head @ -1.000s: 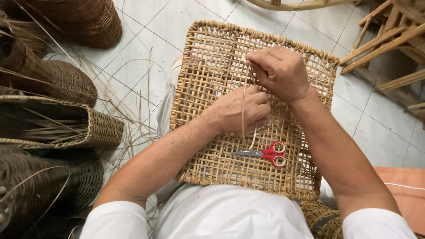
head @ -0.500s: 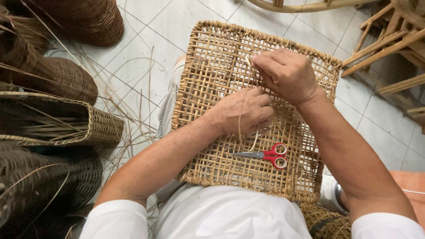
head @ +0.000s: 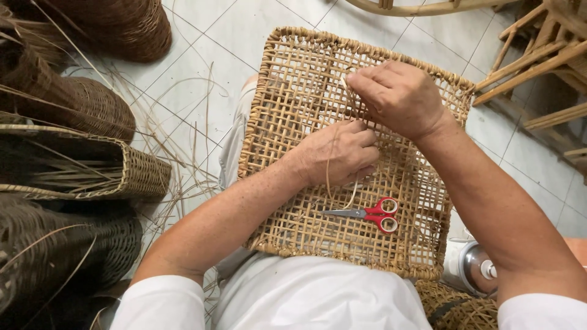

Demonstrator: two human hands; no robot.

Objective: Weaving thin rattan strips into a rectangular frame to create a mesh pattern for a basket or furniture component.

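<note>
A square open-weave rattan panel (head: 293, 91) lies across my lap. My left hand (head: 339, 156) rests on its middle, fingers curled, pressing on the weave where a thin pale cane strand (head: 330, 171) loops down. My right hand (head: 397, 95) is above it, fingertips pinched on the upper end of that strand near the panel's upper middle. Red-handled scissors (head: 370, 214) lie shut on the panel just below my left hand, blades pointing left.
Dark woven baskets (head: 73, 159) stack along the left, with loose cane strands (head: 189, 159) strewn on the white tile floor. Wooden furniture frames (head: 538, 67) stand at the upper right. A clear lidded container (head: 474, 269) sits by my right elbow.
My right hand has shifted slightly up and left along the panel while drawing the strand. The left hand stays pressed in place. The scissors have not moved.
</note>
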